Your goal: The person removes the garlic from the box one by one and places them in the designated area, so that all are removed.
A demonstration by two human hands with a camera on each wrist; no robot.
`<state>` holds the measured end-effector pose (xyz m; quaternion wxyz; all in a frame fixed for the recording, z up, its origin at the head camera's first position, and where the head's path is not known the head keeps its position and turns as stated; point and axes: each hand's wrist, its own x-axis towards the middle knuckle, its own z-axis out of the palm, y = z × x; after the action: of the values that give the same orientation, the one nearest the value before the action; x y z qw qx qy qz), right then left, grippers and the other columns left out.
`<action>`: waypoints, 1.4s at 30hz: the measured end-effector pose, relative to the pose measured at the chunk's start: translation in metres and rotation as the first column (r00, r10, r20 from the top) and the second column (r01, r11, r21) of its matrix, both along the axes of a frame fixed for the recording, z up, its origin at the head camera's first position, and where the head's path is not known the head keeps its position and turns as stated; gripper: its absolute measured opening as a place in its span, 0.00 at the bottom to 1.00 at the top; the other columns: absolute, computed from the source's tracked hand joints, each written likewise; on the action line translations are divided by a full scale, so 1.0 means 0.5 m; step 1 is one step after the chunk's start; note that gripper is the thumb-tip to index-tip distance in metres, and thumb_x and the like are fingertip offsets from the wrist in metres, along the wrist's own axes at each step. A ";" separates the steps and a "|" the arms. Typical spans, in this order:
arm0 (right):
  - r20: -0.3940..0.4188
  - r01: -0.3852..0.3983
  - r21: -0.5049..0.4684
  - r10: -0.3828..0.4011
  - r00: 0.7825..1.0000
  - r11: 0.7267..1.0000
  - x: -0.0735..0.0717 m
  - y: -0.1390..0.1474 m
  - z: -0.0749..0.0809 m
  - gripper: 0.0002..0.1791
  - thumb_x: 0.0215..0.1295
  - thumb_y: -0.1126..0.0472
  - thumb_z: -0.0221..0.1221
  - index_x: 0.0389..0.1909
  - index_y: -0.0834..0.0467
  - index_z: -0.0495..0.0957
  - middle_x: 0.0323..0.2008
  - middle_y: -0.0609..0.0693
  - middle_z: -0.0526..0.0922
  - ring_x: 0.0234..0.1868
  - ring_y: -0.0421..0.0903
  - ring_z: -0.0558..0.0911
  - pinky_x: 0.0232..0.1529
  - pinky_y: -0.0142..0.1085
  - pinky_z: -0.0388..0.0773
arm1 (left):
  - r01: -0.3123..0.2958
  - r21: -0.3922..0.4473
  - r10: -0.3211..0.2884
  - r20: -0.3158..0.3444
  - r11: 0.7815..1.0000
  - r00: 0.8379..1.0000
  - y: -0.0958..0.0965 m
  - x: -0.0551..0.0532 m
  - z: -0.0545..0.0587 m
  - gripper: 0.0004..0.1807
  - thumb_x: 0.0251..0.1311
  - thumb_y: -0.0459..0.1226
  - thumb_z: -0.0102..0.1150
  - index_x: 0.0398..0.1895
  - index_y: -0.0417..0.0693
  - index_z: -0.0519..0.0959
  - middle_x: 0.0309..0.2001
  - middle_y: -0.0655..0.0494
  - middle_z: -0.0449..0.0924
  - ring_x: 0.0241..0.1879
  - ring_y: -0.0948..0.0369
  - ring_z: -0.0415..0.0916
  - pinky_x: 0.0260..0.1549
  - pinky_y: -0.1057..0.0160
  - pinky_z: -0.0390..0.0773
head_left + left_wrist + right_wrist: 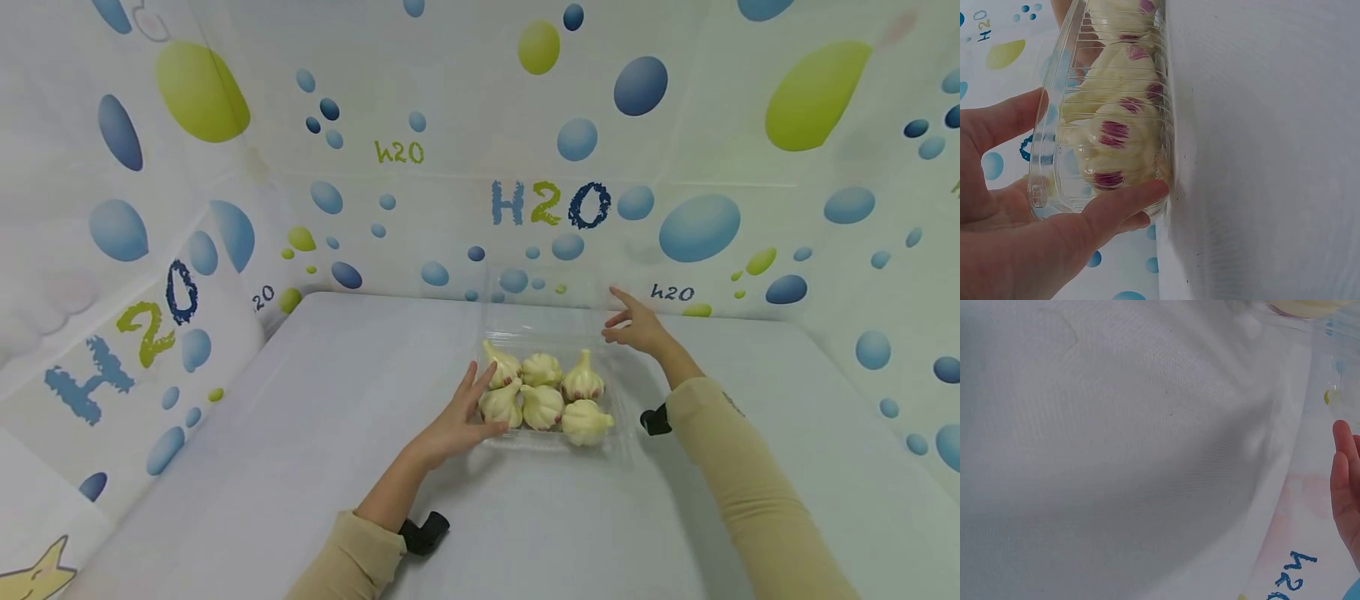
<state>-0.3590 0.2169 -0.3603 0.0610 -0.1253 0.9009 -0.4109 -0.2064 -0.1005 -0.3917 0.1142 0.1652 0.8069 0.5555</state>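
A clear plastic clamshell box sits on the table with its see-through lid raised at the back. Several pale garlic bulbs lie in it in two rows; purple streaks show on the bulbs through the ribbed wall. My left hand is at the box's left side, fingers spread and fairly straight. In the left wrist view, a fingertip touches the rim and another digit lies along the lower wall. At the lid's right side is my right hand, fingers extended; whether it touches the lid I cannot tell.
A white cloth covers the table. Behind and to the left hangs a white curtain printed with blue and green drops and H2O lettering. Black wrist mounts stick out beside both sleeves.
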 end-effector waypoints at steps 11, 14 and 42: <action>0.060 -0.003 -0.033 0.005 0.998 0.999 0.009 -0.004 -0.003 0.43 0.63 0.66 0.56 0.71 0.58 0.39 0.51 0.72 0.71 0.42 0.59 0.80 0.40 0.38 0.77 | 0.017 0.005 -0.017 0.007 1.000 1.000 0.005 0.038 0.060 0.44 0.58 0.32 0.58 0.72 0.46 0.43 0.70 0.41 0.22 0.68 0.40 0.31 0.60 0.42 0.49; 0.066 -0.009 -0.039 0.011 0.998 0.999 0.010 -0.002 -0.006 0.42 0.64 0.66 0.55 0.71 0.58 0.38 0.51 0.73 0.70 0.43 0.60 0.80 0.41 0.40 0.76 | 0.018 0.000 -0.018 0.007 1.000 1.000 0.005 0.045 0.073 0.43 0.58 0.32 0.58 0.72 0.45 0.44 0.70 0.41 0.23 0.68 0.40 0.32 0.60 0.42 0.50; -0.153 0.040 0.004 -0.039 0.987 0.999 0.067 0.024 0.027 0.42 0.59 0.44 0.58 0.70 0.53 0.52 0.54 0.65 0.71 0.55 0.63 0.71 0.50 0.54 0.70 | -0.003 -0.040 0.002 -0.023 0.999 1.000 0.003 0.000 0.001 0.45 0.58 0.37 0.59 0.72 0.58 0.43 0.71 0.50 0.22 0.69 0.45 0.30 0.60 0.41 0.49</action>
<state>-0.3255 0.2291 -0.3470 -0.0161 -0.1384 0.9068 -0.3978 -0.2066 -0.0991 -0.3914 0.1075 0.1684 0.8193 0.5374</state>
